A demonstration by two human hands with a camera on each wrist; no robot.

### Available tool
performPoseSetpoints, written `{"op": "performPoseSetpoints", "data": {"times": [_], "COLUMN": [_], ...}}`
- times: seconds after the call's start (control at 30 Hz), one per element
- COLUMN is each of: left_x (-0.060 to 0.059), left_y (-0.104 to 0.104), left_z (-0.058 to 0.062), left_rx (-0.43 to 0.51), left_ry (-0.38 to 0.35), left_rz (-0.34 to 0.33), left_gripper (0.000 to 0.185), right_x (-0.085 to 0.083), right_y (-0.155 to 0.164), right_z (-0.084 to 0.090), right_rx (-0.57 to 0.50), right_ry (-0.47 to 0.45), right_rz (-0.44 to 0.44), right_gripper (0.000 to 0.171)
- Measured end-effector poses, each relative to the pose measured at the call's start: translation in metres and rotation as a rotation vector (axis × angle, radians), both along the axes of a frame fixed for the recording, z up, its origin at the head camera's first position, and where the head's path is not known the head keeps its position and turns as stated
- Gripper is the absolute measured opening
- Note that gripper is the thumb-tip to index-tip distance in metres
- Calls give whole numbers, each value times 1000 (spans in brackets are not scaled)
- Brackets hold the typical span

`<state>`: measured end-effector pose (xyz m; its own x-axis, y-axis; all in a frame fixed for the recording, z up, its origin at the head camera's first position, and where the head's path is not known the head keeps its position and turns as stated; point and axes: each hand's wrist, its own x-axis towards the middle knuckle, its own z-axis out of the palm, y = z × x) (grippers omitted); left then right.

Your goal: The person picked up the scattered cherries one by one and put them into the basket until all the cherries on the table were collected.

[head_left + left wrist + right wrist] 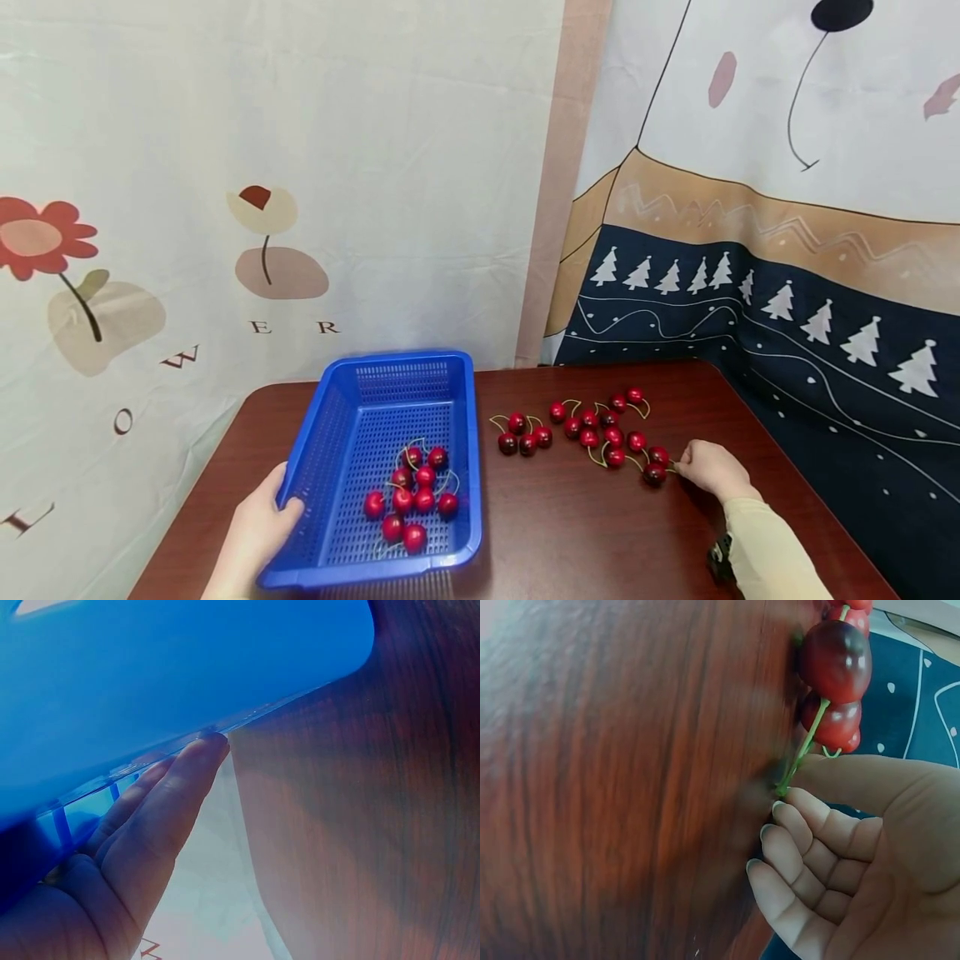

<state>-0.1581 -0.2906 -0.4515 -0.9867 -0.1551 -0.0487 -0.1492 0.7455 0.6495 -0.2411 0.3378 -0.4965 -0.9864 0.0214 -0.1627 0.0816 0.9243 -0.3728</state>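
Observation:
A blue plastic basket (341,550) sits on the dark wooden table (570,533), with several red cherries (411,500) inside. My left hand (258,525) grips its near left rim, thumb over the edge; in the left wrist view the fingers (161,817) lie under the basket's rim (150,761). More cherries (592,433) lie loose on the table to the right. My right hand (708,468) pinches the green stem (801,750) of a cherry pair (656,467) at the right end of that group; the cherry (835,660) shows close in the right wrist view.
Printed cloth backdrops hang behind the table, one with flowers (45,242) on the left and one with white trees (825,321) on the right. The table's right edge (825,500) runs close to my right sleeve (772,550).

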Motion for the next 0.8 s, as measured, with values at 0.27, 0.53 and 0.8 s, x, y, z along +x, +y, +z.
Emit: {"op": "performPoseSetpoints", "data": {"times": [0.27, 0.53, 0.8], "left_x": [0, -1, 0], "left_y": [0, 0, 0], "left_z": [-1, 0, -1], "left_rx": [10, 23, 13], "left_ry": [-9, -11, -4], "left_rz": [6, 7, 6], "left_gripper": [55, 54, 55], "right_x": [-1, 3, 2], "right_y": [-1, -2, -9], "right_z": [-4, 5, 22], "right_rx": [6, 11, -43], "right_ry": [4, 102, 197], "right_rz": [2, 33, 48], "right_gripper": [36, 10, 4]}}
